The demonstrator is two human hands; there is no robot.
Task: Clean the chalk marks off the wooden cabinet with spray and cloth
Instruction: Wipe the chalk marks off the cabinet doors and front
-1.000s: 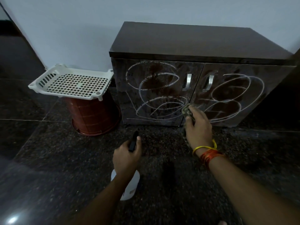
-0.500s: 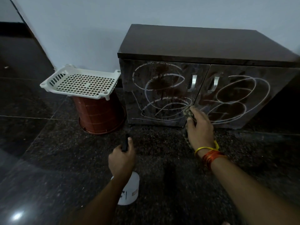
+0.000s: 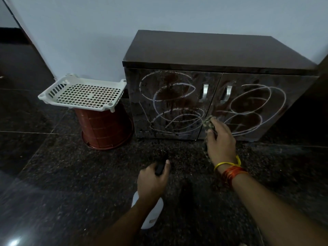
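White chalk loops [image 3: 179,105] cover both doors of the wooden cabinet [image 3: 218,86]. At its lower door seam, the right hand [image 3: 221,141] clutches a bunched cloth [image 3: 209,123] against the front. In front of the cabinet, the left hand [image 3: 153,181] grips a white spray bottle [image 3: 150,217].

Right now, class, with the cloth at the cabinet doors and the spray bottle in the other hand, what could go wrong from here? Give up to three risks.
1. The right hand presses the cloth low, near the door seam; wiping may smear the wet chalk marks rather than lift them.
2. Drips already run down the left door; more could reach the floor and make it slippery.
3. The left hand holds the spray bottle pointing forward; an accidental squeeze might wet the floor.
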